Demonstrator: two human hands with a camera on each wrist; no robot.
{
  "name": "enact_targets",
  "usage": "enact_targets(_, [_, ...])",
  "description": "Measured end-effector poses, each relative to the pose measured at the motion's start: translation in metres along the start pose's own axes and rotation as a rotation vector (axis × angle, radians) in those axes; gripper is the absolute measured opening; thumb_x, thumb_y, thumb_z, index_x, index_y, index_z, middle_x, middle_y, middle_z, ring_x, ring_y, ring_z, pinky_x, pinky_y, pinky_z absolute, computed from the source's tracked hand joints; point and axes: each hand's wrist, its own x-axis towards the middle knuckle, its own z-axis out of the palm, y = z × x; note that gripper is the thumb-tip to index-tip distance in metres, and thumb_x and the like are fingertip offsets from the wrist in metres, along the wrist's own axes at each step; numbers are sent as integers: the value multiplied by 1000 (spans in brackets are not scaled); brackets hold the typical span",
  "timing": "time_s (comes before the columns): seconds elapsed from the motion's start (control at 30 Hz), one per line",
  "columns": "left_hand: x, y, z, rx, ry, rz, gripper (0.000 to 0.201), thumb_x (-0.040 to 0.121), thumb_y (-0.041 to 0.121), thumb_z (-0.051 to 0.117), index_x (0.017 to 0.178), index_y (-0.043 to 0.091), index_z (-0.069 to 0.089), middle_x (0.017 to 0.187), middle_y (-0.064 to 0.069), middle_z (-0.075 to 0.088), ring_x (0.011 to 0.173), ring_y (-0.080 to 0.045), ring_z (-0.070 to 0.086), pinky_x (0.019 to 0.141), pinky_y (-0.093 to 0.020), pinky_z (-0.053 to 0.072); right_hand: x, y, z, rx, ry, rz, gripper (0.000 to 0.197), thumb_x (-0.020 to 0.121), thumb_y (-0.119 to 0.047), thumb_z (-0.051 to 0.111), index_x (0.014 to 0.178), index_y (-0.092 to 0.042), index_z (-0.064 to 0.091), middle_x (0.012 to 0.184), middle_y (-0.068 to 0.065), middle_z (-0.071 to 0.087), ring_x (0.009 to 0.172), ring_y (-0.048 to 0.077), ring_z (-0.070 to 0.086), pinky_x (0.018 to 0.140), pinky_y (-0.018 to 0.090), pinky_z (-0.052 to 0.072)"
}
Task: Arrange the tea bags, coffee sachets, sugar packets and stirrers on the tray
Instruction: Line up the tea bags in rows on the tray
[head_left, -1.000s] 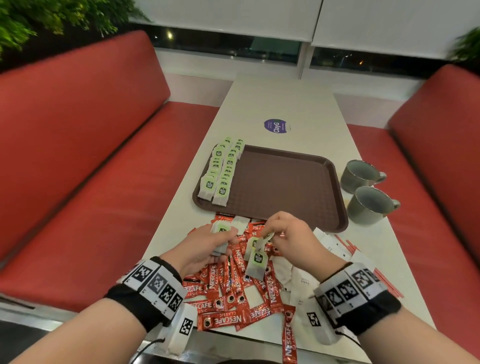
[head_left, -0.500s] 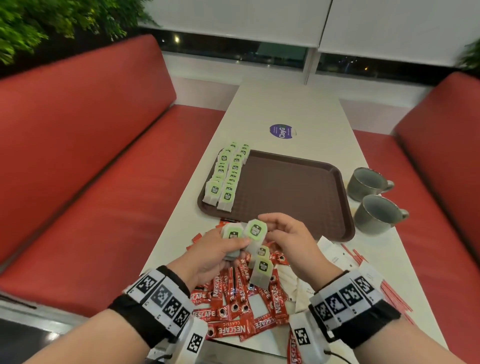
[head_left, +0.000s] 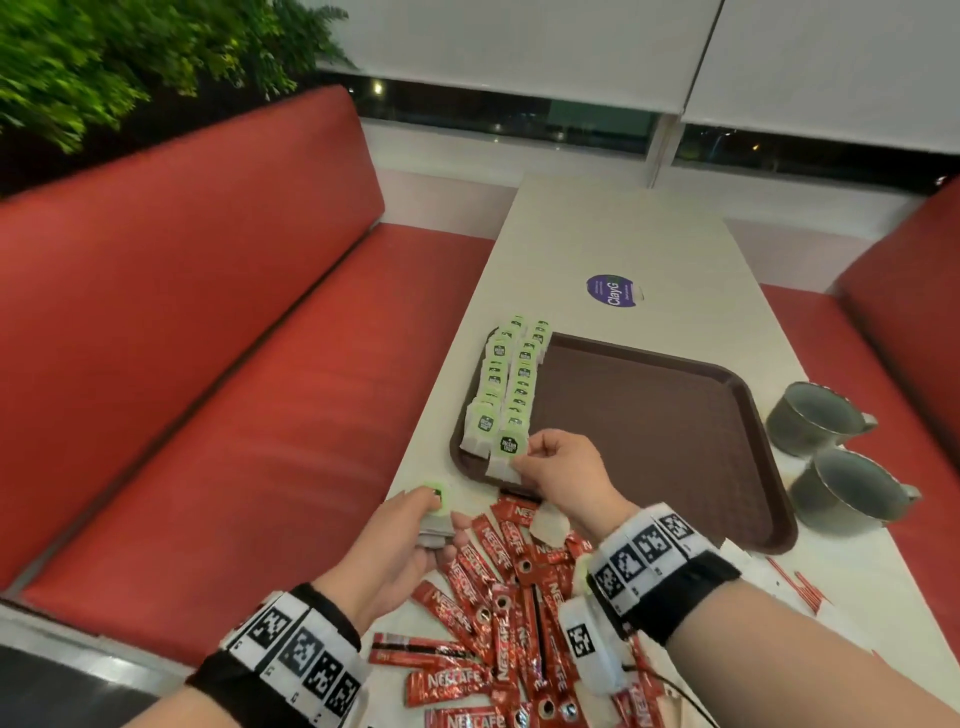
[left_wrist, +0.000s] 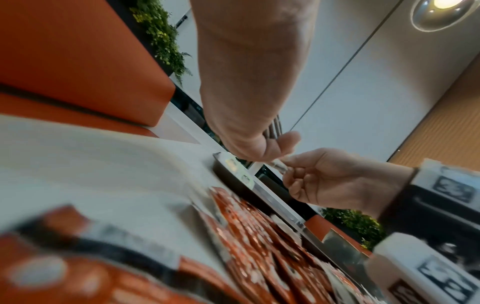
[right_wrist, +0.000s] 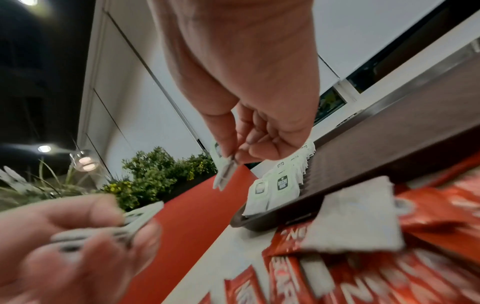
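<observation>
Right hand (head_left: 558, 475) now at tray (head_left: 675, 415), fingers pinching tea bag (head_left: 506, 457); left hand (head_left: 410, 545) grips spares, probably several. Overlap bag onto row end.

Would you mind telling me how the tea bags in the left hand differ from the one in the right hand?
The left hand grips a small stack of tea bags over the table, short of the tray. The right hand pinches a single tea bag at the tray's near-left corner, beside the rows there. Both carry green labels.
</observation>
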Motion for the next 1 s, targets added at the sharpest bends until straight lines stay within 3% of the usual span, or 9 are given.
enact_targets(0.13, [5,7,-22,59,32,-37,16,99,11,38,94,1,49,82,-18,60,63,-26,60,42,-25,45,45,-11,24,-184,-2,38,20,79,-4,66,63,-12,57,67,5,62,57,13,56,59,27,50])
enact_targets(0.23, [12,8,-34,109,41,-53,11,99,17,42,99,8,48,84,-14,60,55,-23,60,39,-21,36,67,-11,35,-305,-38,117,25,80,-3,64,61,-14,53,73,8,63,63,19,61,59,25,51])
enact_targets(0.37, [19,12,-40,189,29,-73,11,98,22,45,97,12,49,80,-11,58,43,-16,48,37,-18,23,80,-9,44,-498,-57,157,31,77,-1,62,55,-15,47,73,8,62,74,25,64,72,31,56])
enact_targets(0.47, [24,17,-38,185,19,-68,10,97,19,42,93,11,47,78,-10,55,43,-15,44,39,-19,20,86,-8,49,-574,-48,170,29,80,-4,62,58,-15,46,83,10,66,87,28,69,80,37,58])
enact_targets(0.6, [29,19,-33,162,3,-81,8,96,18,41,92,12,44,77,-10,53,45,-16,43,40,-21,23,87,-12,49,-710,-37,130,19,85,-8,59,68,-12,52,88,8,63,90,26,65,76,28,53])
enact_targets(0.7, [33,20,-28,151,-14,-81,7,96,17,42,92,11,44,76,-10,53,47,-16,44,40,-22,25,87,-13,48,-724,-39,121,5,86,-7,55,83,-9,59,90,8,62,90,26,65,78,30,55])
enact_targets(0.87, [36,18,-25,138,-35,-96,5,93,13,38,90,10,41,78,-11,50,49,-17,45,40,-23,29,88,-15,48,-711,-22,124,19,87,-6,53,102,-4,65,104,12,64,95,28,64,85,36,56])
enact_targets(1.0, [32,17,-25,127,-52,-104,6,93,10,37,90,8,42,80,-12,49,53,-16,45,43,-23,33,86,-20,48,-741,-40,122,19,89,-7,52,104,-3,62,108,13,63,98,28,63,87,35,54])
